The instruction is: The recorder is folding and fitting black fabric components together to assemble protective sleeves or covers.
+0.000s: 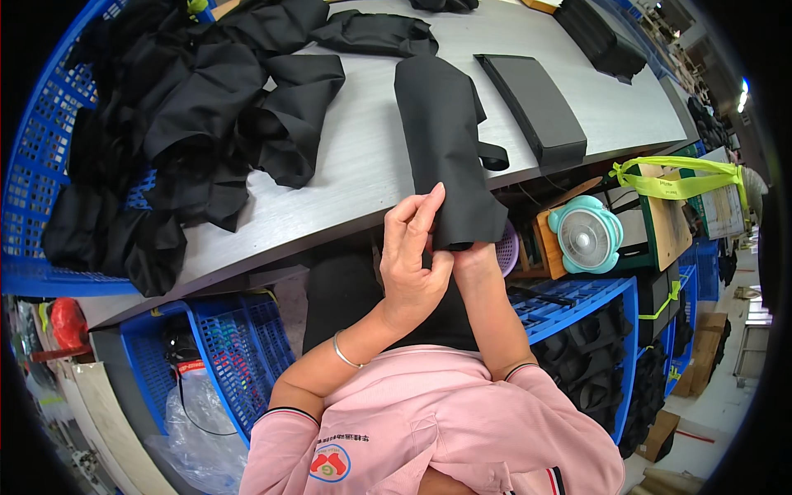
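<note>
A long black fabric sleeve [441,124] lies on the grey table, its near end hanging over the front edge toward me. A short strap loop [493,157] sticks out from its right side. My left hand [411,260] rests along the left side of the near end, fingers stretched out against the cloth and thumb apart from them. My right hand [475,256] reaches into or under the sleeve's near opening, its fingers hidden by the fabric. A flat dark folded piece [536,107] lies to the right of the sleeve.
Black fabric pieces [198,107] are heaped at the left, over a blue crate [33,190]. A dark stack [601,37] stands far right on the table [355,157]. Below are a blue basket [239,355], a teal fan [586,234] and a blue crate of black pieces [577,363].
</note>
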`<state>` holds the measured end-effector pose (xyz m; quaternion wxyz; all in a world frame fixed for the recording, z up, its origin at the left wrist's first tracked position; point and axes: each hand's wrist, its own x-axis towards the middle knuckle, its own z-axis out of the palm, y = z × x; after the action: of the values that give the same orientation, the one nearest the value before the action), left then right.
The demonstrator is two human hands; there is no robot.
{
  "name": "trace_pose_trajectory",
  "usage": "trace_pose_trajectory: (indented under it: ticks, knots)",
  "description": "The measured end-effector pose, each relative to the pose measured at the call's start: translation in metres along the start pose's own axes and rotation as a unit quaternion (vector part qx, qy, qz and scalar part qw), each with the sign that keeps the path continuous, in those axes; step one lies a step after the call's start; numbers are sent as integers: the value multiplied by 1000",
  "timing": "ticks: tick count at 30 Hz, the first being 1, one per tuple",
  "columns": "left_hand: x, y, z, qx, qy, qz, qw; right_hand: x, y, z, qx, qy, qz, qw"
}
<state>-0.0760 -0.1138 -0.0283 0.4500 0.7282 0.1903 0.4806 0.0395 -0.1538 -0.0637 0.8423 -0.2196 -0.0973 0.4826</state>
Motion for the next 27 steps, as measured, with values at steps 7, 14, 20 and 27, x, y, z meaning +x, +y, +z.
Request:
trace_pose_trajectory:
  ticks: [7, 14, 20, 27]
  knots:
    - [-5, -7, -3, -46, -8, -14, 999, 8, 4, -8, -44, 28, -13, 999]
    - [-12, -37, -18, -68, 3, -178, 982, 12, 18, -49, -348, 120, -148, 918]
    - [-21, -71, -32, -200, 80, -292, 932, 11, -28, 0, -462, -29, 73, 884]
    - [-28, -71, -5, -328, 11, -436, 838, 16, 43, -1, -858, 51, -192, 474]
